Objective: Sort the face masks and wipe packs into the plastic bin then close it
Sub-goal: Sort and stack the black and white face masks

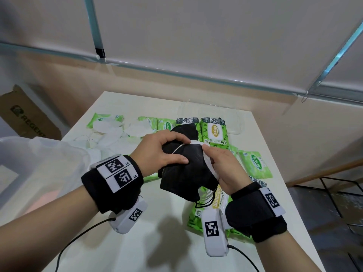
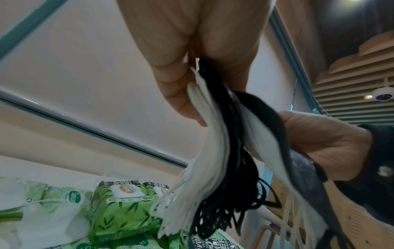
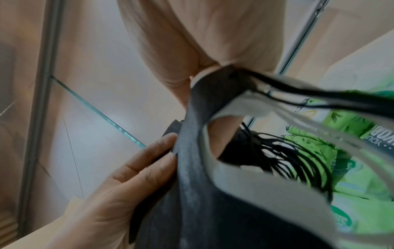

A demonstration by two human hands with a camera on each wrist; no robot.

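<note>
Both hands, left hand [image 1: 163, 150] and right hand [image 1: 222, 165], pinch a limp, light stack of face masks [image 1: 186, 173] mid-frame; grip the flat bodies, since loose loops snag.

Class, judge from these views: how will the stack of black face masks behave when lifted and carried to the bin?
Probably floppy: the stack of black face masks bends and sags between the left hand and right hand. Likely light, since fingertips alone hold it. Its ear loops dangle loose, so they may snag on the wipe packs below.
</note>
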